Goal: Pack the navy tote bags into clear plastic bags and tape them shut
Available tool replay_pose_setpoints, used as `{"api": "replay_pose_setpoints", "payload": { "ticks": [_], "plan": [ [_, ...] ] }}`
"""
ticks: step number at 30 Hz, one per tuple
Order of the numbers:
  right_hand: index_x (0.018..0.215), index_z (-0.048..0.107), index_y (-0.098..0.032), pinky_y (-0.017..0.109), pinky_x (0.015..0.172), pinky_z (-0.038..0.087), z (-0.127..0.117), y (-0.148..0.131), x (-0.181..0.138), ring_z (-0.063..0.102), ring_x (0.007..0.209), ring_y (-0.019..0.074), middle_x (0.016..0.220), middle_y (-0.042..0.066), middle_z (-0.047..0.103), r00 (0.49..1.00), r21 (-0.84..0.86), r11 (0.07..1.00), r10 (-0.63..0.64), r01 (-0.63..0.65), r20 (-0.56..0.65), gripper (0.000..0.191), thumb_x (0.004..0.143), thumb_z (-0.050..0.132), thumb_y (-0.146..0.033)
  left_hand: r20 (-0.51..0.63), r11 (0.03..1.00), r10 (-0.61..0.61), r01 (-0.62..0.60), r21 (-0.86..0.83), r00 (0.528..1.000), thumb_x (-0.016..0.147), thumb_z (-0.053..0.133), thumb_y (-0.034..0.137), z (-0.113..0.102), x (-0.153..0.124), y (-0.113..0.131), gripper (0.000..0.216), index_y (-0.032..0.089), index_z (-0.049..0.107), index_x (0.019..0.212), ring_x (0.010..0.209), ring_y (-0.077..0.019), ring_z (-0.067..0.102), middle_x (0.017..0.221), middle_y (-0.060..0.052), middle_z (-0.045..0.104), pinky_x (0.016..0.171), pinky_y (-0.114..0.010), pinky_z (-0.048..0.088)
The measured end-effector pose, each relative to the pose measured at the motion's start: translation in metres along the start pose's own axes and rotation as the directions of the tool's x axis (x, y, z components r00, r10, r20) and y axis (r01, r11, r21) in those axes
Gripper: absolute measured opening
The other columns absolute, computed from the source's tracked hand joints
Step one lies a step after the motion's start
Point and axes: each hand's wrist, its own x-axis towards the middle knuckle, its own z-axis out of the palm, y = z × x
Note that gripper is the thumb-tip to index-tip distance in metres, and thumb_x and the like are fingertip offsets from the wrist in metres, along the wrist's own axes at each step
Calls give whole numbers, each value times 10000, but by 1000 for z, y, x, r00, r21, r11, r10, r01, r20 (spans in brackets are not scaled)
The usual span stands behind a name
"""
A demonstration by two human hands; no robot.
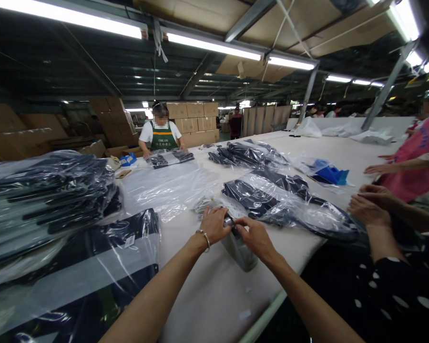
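Observation:
On the white table in front of me stands a grey object (240, 255) that looks like a tape dispenser, with a dark, shiny round part at its far end. My left hand (214, 225), with a bracelet at the wrist, is closed over that far end. From the other side my right hand (256, 238) presses thumb and fingers together at the same round part; whatever lies between the fingertips is too small to make out. Just beyond my left hand lies a pile of small pale packets or labels (210, 204), partly hidden.
Bagged dark garments are stacked at the left (50, 200), with another bagged garment (93, 271) nearer me. More bagged garments (252, 195) lie ahead right, near a blue packet (329, 172). A co-worker's hands (370, 207) are close on the right; a person in a green apron (161, 138) works opposite.

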Motion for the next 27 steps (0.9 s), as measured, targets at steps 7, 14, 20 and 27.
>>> {"api": "replay_pose_setpoints", "payload": {
  "ticks": [7,14,20,27],
  "plan": [
    [1033,719,-212,370,930,472,-16,-5,2,664,1021,241,1059,60,739,997,-87,995,-35,42,73,219,847,620,-272,27,999,-8,7,46,1000,842,590,373,0,13,1,435,207,556,1244,1312,-302,504,1245,-119,682,1191,-629,92],
    [1085,711,-226,375,942,393,-18,-18,12,610,1077,257,1107,75,695,969,-495,843,-112,209,219,311,787,658,-154,12,996,-40,39,81,999,820,601,396,2,16,7,514,174,557,1282,1349,-304,467,1257,-157,677,1194,-627,15],
    [934,748,-229,354,887,361,-8,-20,22,616,1014,246,1016,69,712,966,-562,791,-142,242,216,154,860,624,-175,-18,992,-88,89,87,996,816,598,378,4,19,13,556,163,527,1323,1338,-306,484,1174,-158,718,1196,-614,13],
    [920,724,-218,338,895,352,-10,-15,18,626,1017,224,1005,49,714,980,-540,818,-148,197,133,125,915,599,-213,-95,992,-114,119,44,989,777,634,395,-2,19,11,705,126,434,1397,1307,-278,507,1252,-154,679,1219,-531,13]
  ]
}}
